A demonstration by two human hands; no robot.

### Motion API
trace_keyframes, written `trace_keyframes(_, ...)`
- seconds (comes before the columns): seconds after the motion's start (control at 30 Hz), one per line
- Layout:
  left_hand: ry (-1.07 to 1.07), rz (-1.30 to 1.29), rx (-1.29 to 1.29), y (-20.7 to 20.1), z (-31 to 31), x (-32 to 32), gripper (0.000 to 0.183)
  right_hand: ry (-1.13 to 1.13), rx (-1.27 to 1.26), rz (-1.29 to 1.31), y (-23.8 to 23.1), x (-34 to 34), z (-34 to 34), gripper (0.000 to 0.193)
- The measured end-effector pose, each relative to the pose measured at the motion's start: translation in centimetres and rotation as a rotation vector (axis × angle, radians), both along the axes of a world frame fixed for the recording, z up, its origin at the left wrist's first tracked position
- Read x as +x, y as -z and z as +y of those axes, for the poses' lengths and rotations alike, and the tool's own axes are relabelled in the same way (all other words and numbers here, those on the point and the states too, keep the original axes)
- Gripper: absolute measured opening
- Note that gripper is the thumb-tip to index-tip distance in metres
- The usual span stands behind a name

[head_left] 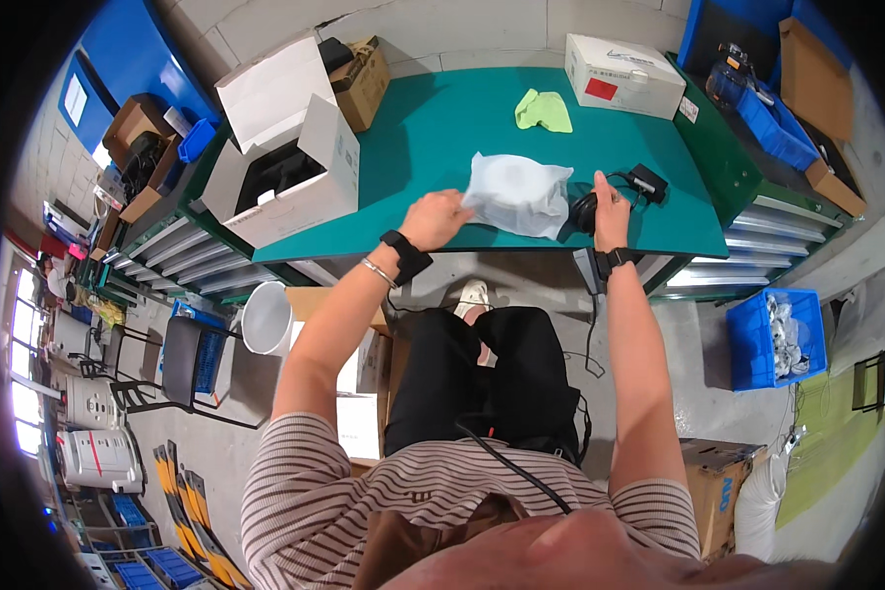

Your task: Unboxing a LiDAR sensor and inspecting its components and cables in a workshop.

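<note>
On the green tabletop in front of me lies a translucent white bag (517, 195) with a pale, round-looking thing inside. My left hand (435, 220) is closed on the bag's left edge, its fingers pinching the material. To the right of the bag, my right hand (610, 212) is closed on a coiled black cable (583, 212), thumb side toward the bag. A black power adapter (648, 183) rests on the table just beyond that hand, and a thin black lead runs to it. What lies under the fingers of my right hand is hidden.
An open white box (305, 187) with dark contents stands at the table's left, before a brown carton (360, 84). A lime-green cloth (543, 111) and a closed white box (624, 79) sit at the back. Drawer cabinets flank the table (423, 118). A blue bin (747, 339) stands right.
</note>
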State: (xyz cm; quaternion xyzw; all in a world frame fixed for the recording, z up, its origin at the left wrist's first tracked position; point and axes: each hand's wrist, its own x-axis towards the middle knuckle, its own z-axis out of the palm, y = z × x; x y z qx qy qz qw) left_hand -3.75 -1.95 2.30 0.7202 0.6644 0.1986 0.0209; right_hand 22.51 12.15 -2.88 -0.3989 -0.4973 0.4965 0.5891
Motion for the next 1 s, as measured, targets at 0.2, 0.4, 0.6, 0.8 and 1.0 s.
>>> trace_keyframes(0.2, -0.090, -0.242, -0.065, -0.6, -0.3, -3.8, 0.019, 0.043, -0.054, 0.025, 0.3, 0.4, 1.0, 0.047)
trace_keyframes(0.4, -0.237, -0.099, 0.116, 0.1, 0.8, -6.2, 0.021, 0.050, -0.022, 0.035, -0.1, -0.5, 0.9, 0.048)
trace_keyframes(0.6, -0.395, -0.119, 0.266, -1.5, 1.8, -6.2, 0.016, 0.137, 0.053, -0.035, -0.1, -0.6, 0.4, 0.047)
trace_keyframes(0.8, -0.393, -0.066, 0.583, -6.6, 1.7, -5.8, 0.011, 0.070, 0.021, 0.021, 0.0, -1.0, 0.0, 0.045)
trace_keyframes(1.0, -0.526, -0.423, 0.723, -17.1, 0.6, -11.0, 0.026, 0.039, 0.026, 0.021, 0.0, -0.2, 0.6, 0.046)
